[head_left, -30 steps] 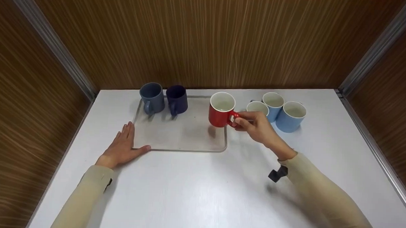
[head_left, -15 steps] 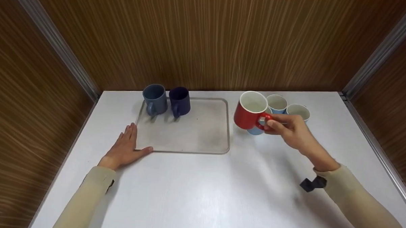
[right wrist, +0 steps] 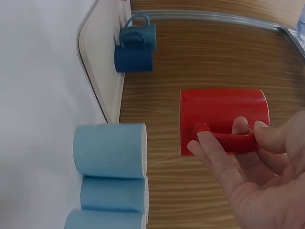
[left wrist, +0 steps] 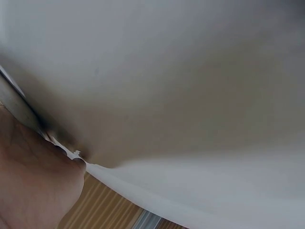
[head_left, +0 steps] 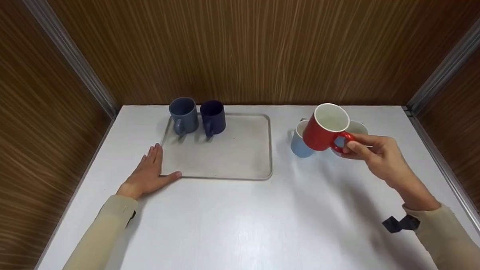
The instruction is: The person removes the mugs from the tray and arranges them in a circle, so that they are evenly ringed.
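Note:
My right hand [head_left: 383, 158] pinches the handle of a red mug [head_left: 324, 132] with a white inside, holding it tilted above the light blue mugs. In the right wrist view the fingers [right wrist: 221, 167] wrap that handle. A light blue mug [head_left: 300, 145] stands at the left under it; another one [head_left: 358, 128] is partly covered by the hand and red mug. My left hand [head_left: 145, 173] lies flat at the near left corner of a grey tray [head_left: 223, 162], thumb along its front edge. On the tray's back left stand a grey-blue mug [head_left: 186, 119] and a dark blue mug [head_left: 214, 120].
A white table [head_left: 229, 226] carries everything. Wood-patterned panels [head_left: 243, 47] close it in at the back and both sides, with metal strips in the corners. In the right wrist view several light blue mugs [right wrist: 109, 150] stand close together beside the tray [right wrist: 97, 43].
My right hand has carried the red mug rightward, from over the tray's right edge to over the light blue mugs, tilting it more. The left hand stays at the tray corner.

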Available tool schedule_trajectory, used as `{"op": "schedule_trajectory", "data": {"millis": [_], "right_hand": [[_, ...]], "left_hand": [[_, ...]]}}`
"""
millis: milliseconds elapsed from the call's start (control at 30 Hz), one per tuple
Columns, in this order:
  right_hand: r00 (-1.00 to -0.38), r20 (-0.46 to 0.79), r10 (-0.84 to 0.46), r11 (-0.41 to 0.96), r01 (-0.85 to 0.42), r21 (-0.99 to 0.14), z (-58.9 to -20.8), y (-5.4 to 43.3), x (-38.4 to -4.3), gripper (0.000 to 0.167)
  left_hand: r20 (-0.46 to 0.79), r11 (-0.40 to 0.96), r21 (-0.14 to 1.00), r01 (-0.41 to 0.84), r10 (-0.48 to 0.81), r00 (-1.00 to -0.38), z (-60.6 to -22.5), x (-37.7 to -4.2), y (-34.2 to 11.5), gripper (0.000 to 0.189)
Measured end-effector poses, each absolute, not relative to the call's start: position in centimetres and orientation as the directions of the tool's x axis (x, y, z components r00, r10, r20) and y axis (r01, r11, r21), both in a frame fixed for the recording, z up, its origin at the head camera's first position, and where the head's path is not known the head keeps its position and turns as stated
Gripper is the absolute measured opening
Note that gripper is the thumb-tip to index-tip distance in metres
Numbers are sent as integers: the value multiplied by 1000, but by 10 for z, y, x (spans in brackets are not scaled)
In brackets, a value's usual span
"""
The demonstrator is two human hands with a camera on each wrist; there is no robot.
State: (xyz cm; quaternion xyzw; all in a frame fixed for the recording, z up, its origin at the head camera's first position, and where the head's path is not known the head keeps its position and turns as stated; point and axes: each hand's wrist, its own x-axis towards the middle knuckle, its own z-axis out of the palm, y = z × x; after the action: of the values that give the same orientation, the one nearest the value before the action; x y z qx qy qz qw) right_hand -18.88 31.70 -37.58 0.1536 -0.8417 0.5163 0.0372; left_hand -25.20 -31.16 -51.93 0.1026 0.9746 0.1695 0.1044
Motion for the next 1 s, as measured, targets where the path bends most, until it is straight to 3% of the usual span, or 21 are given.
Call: {"op": "schedule_trajectory", "data": {"millis": [233,467,1000], "right_hand": [[-951,229,-206,456,-300,-838,-372,344,-182,32],[-930,287,-228,314,-349,-883,-374,365,-174,24],[-954,169,-247,432,-265,-862,-424,396,-169,32]], "left_hand": [[-160,919,354,175,243,-957,-516,-252,-312,131],[-174,928,333,168,236,-956,-513,-251,-311,132],[-166,920,355,164,235,-958,-513,-244,-312,130]]}}
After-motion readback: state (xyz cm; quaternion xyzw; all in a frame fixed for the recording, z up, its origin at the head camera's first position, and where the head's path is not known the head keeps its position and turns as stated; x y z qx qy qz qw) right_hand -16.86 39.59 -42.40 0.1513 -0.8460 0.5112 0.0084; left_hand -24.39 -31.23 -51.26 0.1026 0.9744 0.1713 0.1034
